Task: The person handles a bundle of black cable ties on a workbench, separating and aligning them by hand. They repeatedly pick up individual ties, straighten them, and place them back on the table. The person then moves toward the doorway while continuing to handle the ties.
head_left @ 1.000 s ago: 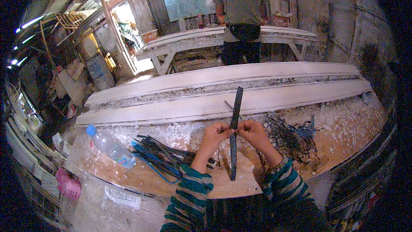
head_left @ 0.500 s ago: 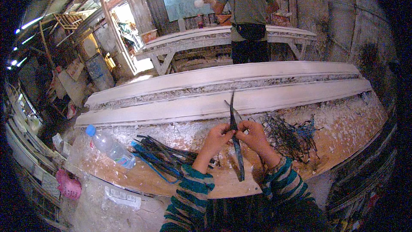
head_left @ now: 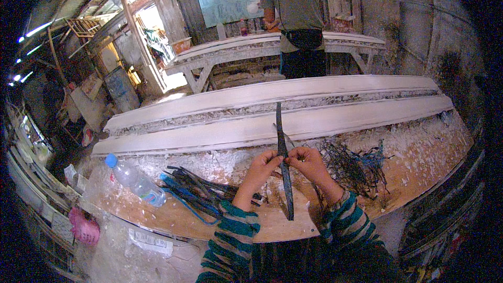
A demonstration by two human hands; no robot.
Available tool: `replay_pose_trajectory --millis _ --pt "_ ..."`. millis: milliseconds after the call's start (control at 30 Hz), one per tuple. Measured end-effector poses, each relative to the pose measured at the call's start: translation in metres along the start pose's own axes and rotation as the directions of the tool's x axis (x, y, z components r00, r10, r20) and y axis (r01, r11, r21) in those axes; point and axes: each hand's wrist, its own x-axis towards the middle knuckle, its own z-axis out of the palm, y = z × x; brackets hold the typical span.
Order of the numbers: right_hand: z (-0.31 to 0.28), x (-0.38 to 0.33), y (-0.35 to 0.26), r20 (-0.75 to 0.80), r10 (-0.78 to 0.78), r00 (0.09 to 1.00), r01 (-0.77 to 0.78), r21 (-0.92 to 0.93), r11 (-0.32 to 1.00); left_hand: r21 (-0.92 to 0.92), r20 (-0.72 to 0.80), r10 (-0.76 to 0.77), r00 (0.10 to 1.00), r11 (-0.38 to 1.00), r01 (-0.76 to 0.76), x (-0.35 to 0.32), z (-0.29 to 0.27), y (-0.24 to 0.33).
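A flat, dark strip (head_left: pixel 287 191) runs upright between my hands over the near edge of the wooden table (head_left: pixel 283 228). My left hand (head_left: pixel 263 167) pinches it at about its middle from the left. From the other side, my right hand (head_left: pixel 309 164) is closed on the strip with thumb and finger, close to my left fingertips. A thinner dark strand shows beside its upper part. Left of my hands lies a bundle of dark strips (head_left: pixel 196 186) with a blue one among them. To the right sits a tangled heap of thin black strands (head_left: pixel 348 167).
A clear plastic bottle (head_left: pixel 137 182) with a blue cap lies at the table's left. Two long whitish boards (head_left: pixel 262 128) stretch across the far side. Behind them, a person (head_left: pixel 293 15) stands at another bench (head_left: pixel 236 47). A pink container (head_left: pixel 85 226) is at lower left.
The strip has turned straighter and wider to view, its upper end shifting left. My hands stay close together on it. The person behind has drawn an arm in and moved slightly left.
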Motion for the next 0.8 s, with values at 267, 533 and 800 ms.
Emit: replay_pose_trajectory --millis 267,533,800 --pt "0.000 0.001 0.001 0.017 0.004 1.000 -0.004 0.010 1.000 -0.142 -0.048 -0.042 0.998 0.989 0.035 -0.003 0.004 0.005" --pt "-0.002 0.001 -0.001 0.036 0.016 0.999 -0.018 0.062 0.998 -0.036 -0.032 -0.033 0.999 0.999 0.032 -0.004 0.006 0.014" --pt "-0.004 0.001 0.004 0.081 0.033 0.996 -0.048 0.187 0.981 -0.130 -0.018 -0.047 0.999 0.991 0.045 -0.002 0.003 0.007"
